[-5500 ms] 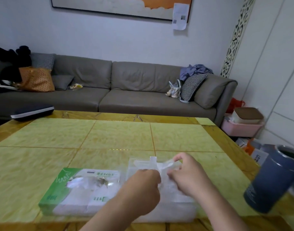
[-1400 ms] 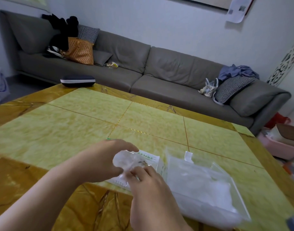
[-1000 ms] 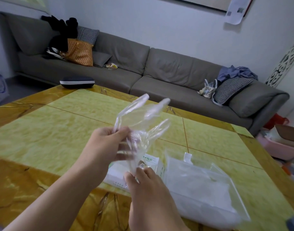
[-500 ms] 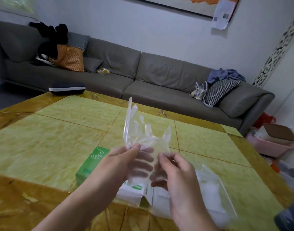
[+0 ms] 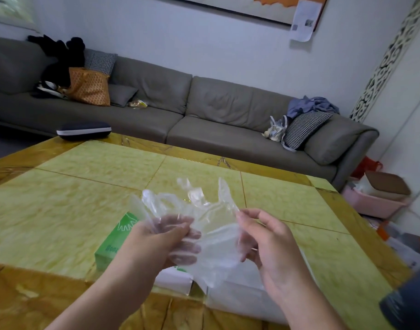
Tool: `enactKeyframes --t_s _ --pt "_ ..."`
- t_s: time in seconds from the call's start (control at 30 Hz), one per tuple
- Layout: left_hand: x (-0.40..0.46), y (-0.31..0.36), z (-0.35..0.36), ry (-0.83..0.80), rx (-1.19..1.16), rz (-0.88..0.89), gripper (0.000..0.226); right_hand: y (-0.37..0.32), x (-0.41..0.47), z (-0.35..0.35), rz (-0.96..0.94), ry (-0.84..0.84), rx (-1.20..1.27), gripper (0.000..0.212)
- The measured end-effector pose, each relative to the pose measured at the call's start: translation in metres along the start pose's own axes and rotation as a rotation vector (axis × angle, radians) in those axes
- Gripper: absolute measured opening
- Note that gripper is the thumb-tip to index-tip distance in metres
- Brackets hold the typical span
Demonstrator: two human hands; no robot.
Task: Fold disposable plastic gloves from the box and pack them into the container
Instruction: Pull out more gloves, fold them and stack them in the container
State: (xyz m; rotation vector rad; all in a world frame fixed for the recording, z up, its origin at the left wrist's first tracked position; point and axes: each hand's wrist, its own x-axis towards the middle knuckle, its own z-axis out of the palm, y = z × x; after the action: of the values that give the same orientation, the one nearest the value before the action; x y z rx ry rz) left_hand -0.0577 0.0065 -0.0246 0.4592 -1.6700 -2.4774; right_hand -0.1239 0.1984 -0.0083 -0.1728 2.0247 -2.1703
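A: Where was the thin, clear, crinkled plastic glove (image 5: 204, 225)?

B: Held in the air between both hands, above the green and white cardboard glove box (image 5: 113, 244) and the clear plastic container (image 5: 242, 294) on the yellow-green marbled table (image 5: 61, 210). Its long axis ran roughly from six to twelve o'clock, cuff hanging down, limp fingers pointing up and away.

A: And the grips?

B: The left hand (image 5: 156, 241) clutched the nine o'clock edge, its fingers curled behind the film and showing through it. The right hand (image 5: 268, 239) pinched the three o'clock edge between thumb and forefinger.

A: Which hand was nearer the container?

B: The right; the container lay at about six o'clock beneath it, just beside the box. The film looked slippery and wrinkled, so the fold would probably need it pulled flat first.
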Motion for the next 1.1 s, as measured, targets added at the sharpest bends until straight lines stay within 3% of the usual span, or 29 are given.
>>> enactKeyframes --t_s 0.1,0.17,0.33,0.57,0.7,0.87,0.97,1.1 --pt "-0.006 -0.003 0.008 0.044 -0.063 0.110 0.021 0.000 -0.005 0.007 0.132 -0.067 0.147 0.027" --pt "-0.009 -0.004 0.015 0.033 -0.096 0.158 0.025 0.005 -0.008 0.011 0.163 -0.032 0.173 0.022" --pt "-0.014 0.001 0.019 0.046 -0.109 0.178 0.026 0.009 0.004 -0.004 -0.006 0.204 0.057 0.013" --pt "-0.003 0.007 0.000 0.199 -0.046 0.207 0.020 -0.013 0.020 -0.063 -0.045 0.231 -0.048 0.014" --pt "-0.012 0.008 0.009 0.227 0.287 0.456 0.016 -0.010 0.023 -0.089 0.070 0.186 -0.114 0.011" --pt "-0.022 0.012 0.050 -0.016 0.877 0.856 0.019 -0.002 0.021 -0.090 0.121 0.119 -0.349 0.014" --pt "0.000 -0.007 0.083 -0.249 1.246 0.734 0.024 0.000 0.021 -0.092 0.116 0.107 -0.491 0.017" --pt "0.032 -0.037 0.103 -0.367 1.481 0.405 0.032 0.001 0.021 -0.096 0.096 0.104 -0.700 0.018"
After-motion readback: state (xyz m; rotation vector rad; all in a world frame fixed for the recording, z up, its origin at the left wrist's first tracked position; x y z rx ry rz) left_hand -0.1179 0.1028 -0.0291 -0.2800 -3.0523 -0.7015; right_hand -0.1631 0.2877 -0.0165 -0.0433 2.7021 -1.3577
